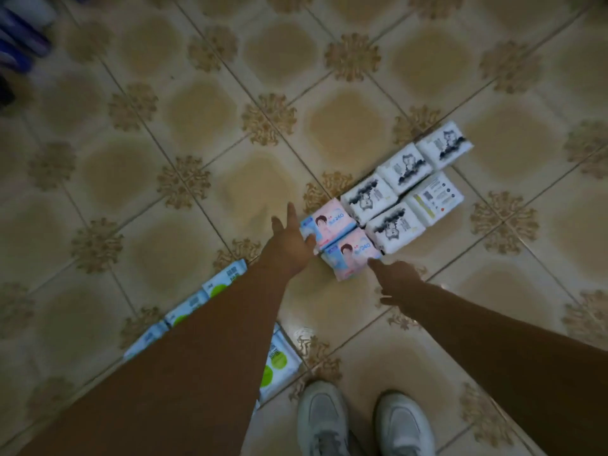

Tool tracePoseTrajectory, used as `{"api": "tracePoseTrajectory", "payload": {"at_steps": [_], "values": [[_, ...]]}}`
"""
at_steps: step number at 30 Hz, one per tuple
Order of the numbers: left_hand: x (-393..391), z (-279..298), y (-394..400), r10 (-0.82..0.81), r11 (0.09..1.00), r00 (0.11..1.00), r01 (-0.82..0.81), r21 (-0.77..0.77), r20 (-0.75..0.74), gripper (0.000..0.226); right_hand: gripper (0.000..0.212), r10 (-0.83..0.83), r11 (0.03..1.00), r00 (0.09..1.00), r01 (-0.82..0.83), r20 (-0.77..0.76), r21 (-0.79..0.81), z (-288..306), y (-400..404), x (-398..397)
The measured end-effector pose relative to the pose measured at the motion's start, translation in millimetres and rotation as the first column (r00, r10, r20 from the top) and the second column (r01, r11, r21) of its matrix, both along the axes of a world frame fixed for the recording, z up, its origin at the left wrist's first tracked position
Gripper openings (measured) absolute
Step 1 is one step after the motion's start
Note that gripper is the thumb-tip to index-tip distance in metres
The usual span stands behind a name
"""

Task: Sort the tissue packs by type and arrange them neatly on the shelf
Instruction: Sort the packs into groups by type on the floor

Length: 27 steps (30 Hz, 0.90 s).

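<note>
Tissue packs lie in rows on a tiled floor. Two pink packs sit side by side at the centre. Beyond them to the right lie several white packs with black ink print, one of them back side up. White packs with green circles run under my left forearm. My left hand reaches down with fingers spread, fingertips touching the left edge of the pink packs. My right hand hangs just right of the nearer pink pack, a finger touching its corner, holding nothing.
My two white shoes stand at the bottom edge on the patterned beige tile floor. Dark blue and purple items sit at the top left corner. No shelf is in view.
</note>
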<state>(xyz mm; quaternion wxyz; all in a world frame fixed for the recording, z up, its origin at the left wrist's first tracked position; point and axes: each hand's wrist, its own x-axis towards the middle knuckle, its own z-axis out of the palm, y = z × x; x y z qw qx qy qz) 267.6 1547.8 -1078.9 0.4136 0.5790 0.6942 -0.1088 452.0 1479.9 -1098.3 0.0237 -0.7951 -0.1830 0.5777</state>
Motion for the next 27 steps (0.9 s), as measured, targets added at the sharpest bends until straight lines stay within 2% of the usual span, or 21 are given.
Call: {"api": "tracePoseTrajectory", "payload": {"at_steps": [2,4,6,7,8,11,13,17,22,24,27], "values": [[-7.8,57.4,0.0,-0.025,1.0,0.999,0.024,-0.019,-0.04,0.079,0.048,0.329,0.943,0.942,-0.331,0.072,0.029,65.3,28.8,2.3],[-13.1,131.5,13.6,-0.075,0.997,0.995,0.076,0.017,-0.072,0.077,0.047,0.538,0.824,0.825,-0.558,0.176,0.096,151.3,78.2,2.0],[-21.2,227.5,39.1,-0.12,0.988,0.987,0.129,0.084,-0.104,0.075,0.056,0.66,0.654,0.669,-0.736,0.341,0.178,260.9,140.9,-4.9],[-26.8,282.2,52.2,-0.118,0.983,0.986,0.133,0.126,-0.12,0.073,0.061,0.683,0.563,0.593,-0.8,0.427,0.209,320.9,171.2,-11.5],[-33.7,340.9,63.1,-0.099,0.978,0.986,0.121,0.168,-0.132,0.07,0.063,0.674,0.496,0.554,-0.83,0.489,0.257,387.9,196.9,-20.7],[-56.9,523.4,78.9,0.002,0.95,0.99,0.043,0.309,-0.143,0.062,0.066,0.611,0.382,0.563,-0.826,0.557,0.415,599.3,252.6,-61.0],[-70.3,629.6,68.6,0.081,0.927,0.988,-0.026,0.375,-0.131,0.06,0.068,0.567,0.277,0.549,-0.829,0.614,0.486,721.6,261.7,-91.0],[-96.6,793.7,16.9,0.2,0.851,0.967,-0.092,0.516,-0.158,0.06,0.069,0.544,0.033,0.51,-0.807,0.666,0.59,910.4,226.6,-153.4],[-137.1,933.2,-81.0,0.391,0.701,0.891,-0.126,0.702,-0.23,0.051,0.065,0.508,-0.354,0.435,-0.682,0.744,0.64,1055.3,133.7,-235.9],[-155.3,971.0,-132.0,0.475,0.653,0.843,-0.145,0.743,-0.253,0.052,0.061,0.507,-0.443,0.429,-0.614,0.748,0.653,1097.9,87.6,-267.6],[-176.9,1018.3,-219.2,0.599,0.569,0.759,-0.181,0.802,-0.253,0.055,0.058,0.552,-0.513,0.436,-0.494,0.711,0.701,1151.1,11.8,-310.9]]}}
